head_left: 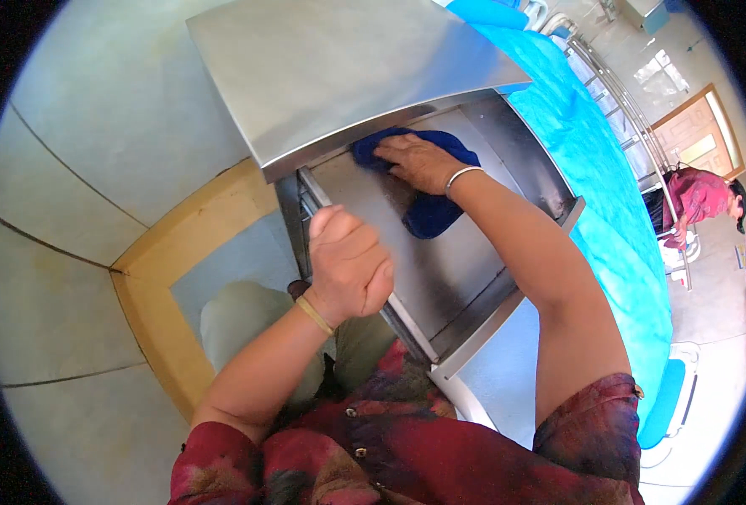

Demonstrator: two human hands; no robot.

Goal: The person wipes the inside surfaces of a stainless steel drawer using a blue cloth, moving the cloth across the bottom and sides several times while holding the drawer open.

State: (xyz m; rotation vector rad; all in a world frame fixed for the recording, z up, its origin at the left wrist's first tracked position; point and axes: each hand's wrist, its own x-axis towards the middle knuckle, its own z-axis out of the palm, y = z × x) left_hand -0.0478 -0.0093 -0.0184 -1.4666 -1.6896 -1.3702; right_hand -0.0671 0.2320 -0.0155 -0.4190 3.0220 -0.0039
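A steel cabinet (pixel 348 76) has its drawer (pixel 407 261) pulled out. My left hand (pixel 348 263) is closed on the drawer's near-left edge, slightly blurred. Inside the drawer, toward the back, my right hand (pixel 417 164) presses on a dark blue cloth (pixel 432 215), fingers bent into it. The cloth lies bunched on the metal bottom, which shows dark streaks.
A tiled wall (pixel 70 168) with a yellow border (pixel 150 265) is at left. A bright blue covered bed (pixel 609 278) with metal rails (pixel 609 97) runs along the right. Another person (pixel 697 202) in maroon bends by the rails, beyond which is a wooden door (pixel 695 136).
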